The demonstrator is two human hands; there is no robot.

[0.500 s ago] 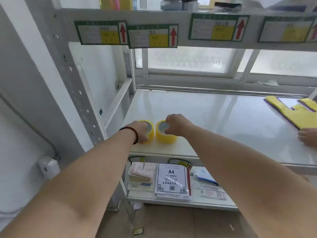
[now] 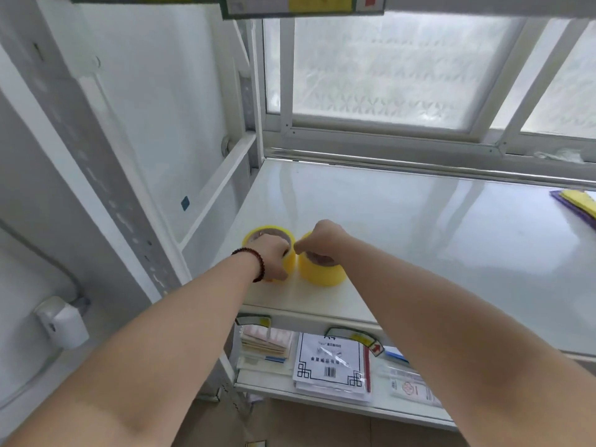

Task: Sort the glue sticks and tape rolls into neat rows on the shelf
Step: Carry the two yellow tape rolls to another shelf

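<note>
Nearest the camera, on the lower shelf [image 2: 322, 398] below the arms, lies a pack of paper [image 2: 332, 366] whose black-bordered label carries a barcode and a heading that looks like "A4", partly cut off by the shelf edge above; the smaller print under it cannot be read. Left of the pack sits a stack of envelopes or pads [image 2: 267, 345], and small green-bordered tags with yellow patches hang from the shelf lip, one showing a red arrow. Above that, near the left front corner of the white middle shelf [image 2: 419, 227], two yellow tape rolls stand on their flat faces, just beside each other. The left hand [image 2: 272, 256], with a dark bead bracelet [image 2: 254, 261] at the wrist, is closed over the left tape roll [image 2: 269, 235]; the right hand [image 2: 322, 238] grips the top of the right tape roll [image 2: 322, 269], fingers curled into its core. The step in hand looks like squaring the two rolls into the start of a row. The next move probably calls for nudging them flush and level with the shelf front, then letting go to fetch more items; no glue sticks are in view. Far right on the shelf lies something yellow and purple [image 2: 577, 204]. Overhead, green-bordered labels [image 2: 303, 6] with yellow panels are too cropped to read.
</note>
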